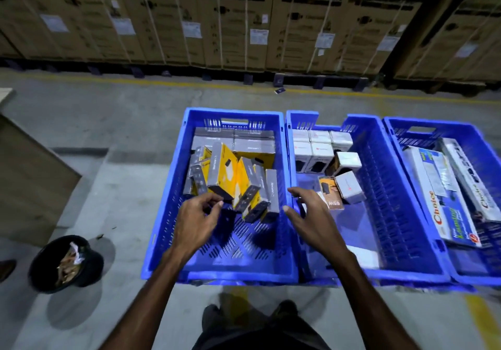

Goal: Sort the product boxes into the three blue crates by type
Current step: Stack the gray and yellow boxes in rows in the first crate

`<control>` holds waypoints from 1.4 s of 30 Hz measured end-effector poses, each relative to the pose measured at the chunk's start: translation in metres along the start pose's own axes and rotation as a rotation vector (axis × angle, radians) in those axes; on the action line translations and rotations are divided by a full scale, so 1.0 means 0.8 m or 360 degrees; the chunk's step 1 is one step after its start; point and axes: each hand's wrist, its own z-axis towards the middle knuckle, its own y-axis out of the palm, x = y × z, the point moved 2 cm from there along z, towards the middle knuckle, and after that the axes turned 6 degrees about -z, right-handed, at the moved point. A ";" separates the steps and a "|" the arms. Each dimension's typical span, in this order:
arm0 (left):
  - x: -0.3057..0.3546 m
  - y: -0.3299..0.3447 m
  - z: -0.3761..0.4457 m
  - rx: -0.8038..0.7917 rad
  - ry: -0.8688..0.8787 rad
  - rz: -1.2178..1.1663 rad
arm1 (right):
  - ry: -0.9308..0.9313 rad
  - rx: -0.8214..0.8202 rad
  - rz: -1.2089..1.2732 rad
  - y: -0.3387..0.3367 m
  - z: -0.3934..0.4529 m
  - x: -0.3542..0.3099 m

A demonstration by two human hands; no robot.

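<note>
Sorting status: left hand [199, 214] and right hand [311, 214] hover empty, fingers loosely curled.
Advice: stand grey-yellow boxes [233, 179] upright in left crate [217, 273].

A warehouse or stockroom, plainly; tall brown cartons [238, 21] printed "LG" and "WASHING MACHINE" stacked in a long row on pallets along the back, each strapped and carrying a white shipping label; bare grey concrete floor [108, 111] marked with a painted yellow line [162, 83] before the stacks; blue plastic crates [168, 187] set directly on the floor, filled with boxed retail goods; dim overhead lighting.
</note>
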 end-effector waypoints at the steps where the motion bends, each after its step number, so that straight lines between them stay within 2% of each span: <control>1: -0.001 -0.008 0.004 0.0035 0.0000 -0.0004 | -0.0037 -0.0012 -0.0006 0.004 0.007 -0.011; 6: -0.010 -0.038 0.018 0.0203 -0.0014 -0.0048 | -0.0208 -0.0104 -0.0023 0.023 0.056 -0.077; 11: -0.023 -0.039 0.010 0.0281 -0.0059 -0.0098 | -0.0245 -0.0369 -0.0280 0.076 0.130 -0.126; 15: -0.032 -0.039 0.005 0.0239 0.0072 -0.0009 | -0.0089 -0.0528 -0.0255 0.097 0.207 -0.126; 18: -0.039 -0.050 0.008 0.0199 0.0275 0.0306 | 0.0097 -0.0589 -0.0198 0.104 0.248 -0.102; 22: -0.054 -0.062 0.025 0.0172 0.0421 0.0560 | 0.0273 -0.0781 -0.0477 0.128 0.274 -0.052; 25: -0.057 -0.063 0.032 0.0160 0.0350 0.0537 | 0.0439 -0.0787 -0.0417 0.137 0.267 -0.037; 27: -0.057 -0.061 0.034 0.0118 0.0313 0.0507 | 0.0450 -0.0801 -0.0348 0.136 0.256 -0.046; 32: -0.055 -0.062 0.039 0.0073 0.0251 0.0424 | 0.0326 -0.0974 -0.0392 0.138 0.227 -0.056; 35: -0.054 -0.064 0.038 0.0078 0.0231 0.0344 | 0.0276 -0.0846 -0.0479 0.145 0.192 -0.053; 39: -0.055 -0.068 0.039 0.0107 0.0147 0.0178 | 0.0248 -0.0825 -0.0337 0.155 0.137 -0.052; 42: -0.051 -0.070 0.038 0.0135 0.0141 0.0144 | 0.0049 -0.1030 -0.0313 0.169 0.095 -0.046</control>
